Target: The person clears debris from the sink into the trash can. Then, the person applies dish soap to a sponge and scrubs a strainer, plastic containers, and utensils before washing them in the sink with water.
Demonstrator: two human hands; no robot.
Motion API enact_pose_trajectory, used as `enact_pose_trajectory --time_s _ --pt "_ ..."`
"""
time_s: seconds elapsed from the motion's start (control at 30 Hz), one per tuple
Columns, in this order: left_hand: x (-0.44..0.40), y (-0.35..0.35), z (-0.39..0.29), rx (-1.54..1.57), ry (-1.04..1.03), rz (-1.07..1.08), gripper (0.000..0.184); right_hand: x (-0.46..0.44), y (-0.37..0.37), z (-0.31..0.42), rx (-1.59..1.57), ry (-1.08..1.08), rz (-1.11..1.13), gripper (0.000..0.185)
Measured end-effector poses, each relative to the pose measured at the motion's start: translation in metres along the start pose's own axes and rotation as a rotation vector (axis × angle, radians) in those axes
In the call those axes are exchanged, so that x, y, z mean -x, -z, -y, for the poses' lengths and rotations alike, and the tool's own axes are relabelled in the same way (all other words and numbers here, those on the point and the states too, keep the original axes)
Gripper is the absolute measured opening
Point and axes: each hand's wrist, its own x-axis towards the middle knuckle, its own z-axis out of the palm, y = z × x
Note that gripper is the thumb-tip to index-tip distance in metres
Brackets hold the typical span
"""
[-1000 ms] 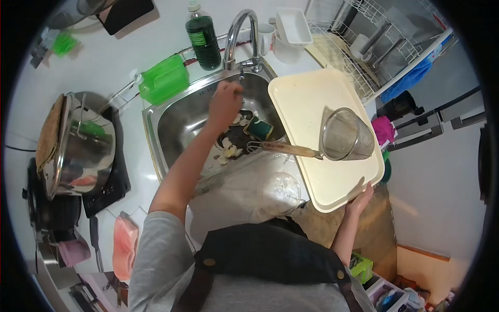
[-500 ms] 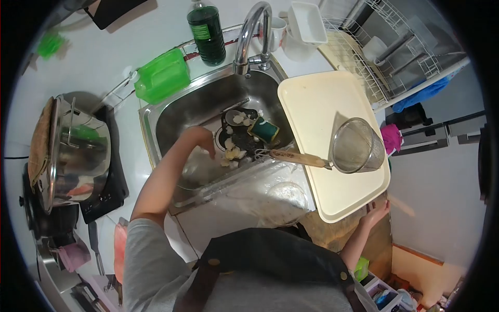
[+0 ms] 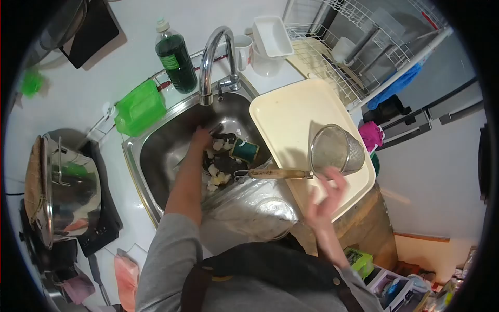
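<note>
My left hand [image 3: 202,138] is down in the steel sink [image 3: 156,151], its fingers drawn together at the end of a dark, slim utensil [image 3: 216,129]; what they hold is hard to make out. Beside it lie pale food scraps [image 3: 218,178] over a dark patch at the drain, and a green sponge [image 3: 244,150] with a yellowish edge. My right hand [image 3: 326,200] hovers, fingers apart, over the near edge of a cream tray [image 3: 288,117], close to a mesh strainer [image 3: 332,148]. That strainer rests on the tray, its wooden handle reaching toward the sink.
Behind the sink are a curved faucet [image 3: 206,78], a bottle of dark green liquid [image 3: 176,61] and a green plastic container [image 3: 140,106]. A large steel pot [image 3: 75,187] stands at left. Crumpled clear plastic [image 3: 244,208] covers the sink's front edge. A wire rack [image 3: 322,62] is at back right.
My left hand has reached deeper into the sink, to the dark utensil. My right hand has risen from below the tray's near corner to the strainer. The view has shifted.
</note>
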Motion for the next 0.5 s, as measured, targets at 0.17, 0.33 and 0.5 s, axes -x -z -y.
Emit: enact_pose_trajectory --time_s 0.17,0.33,0.5 --pt "0.039 0.008 0.034 -0.074 -0.320 -0.081 0.029 -0.046 -0.096 0.037 -0.258 0.102 0.432 0.045" --pt "0.142 0.122 -0.045 0.489 -0.523 -0.073 0.025 -0.076 -0.132 0.053 0.207 0.530 0.550 0.064" --pt "0.201 0.207 -0.101 0.162 -0.749 -0.399 0.025 -0.112 -0.092 0.074 0.247 0.275 0.864 0.073"
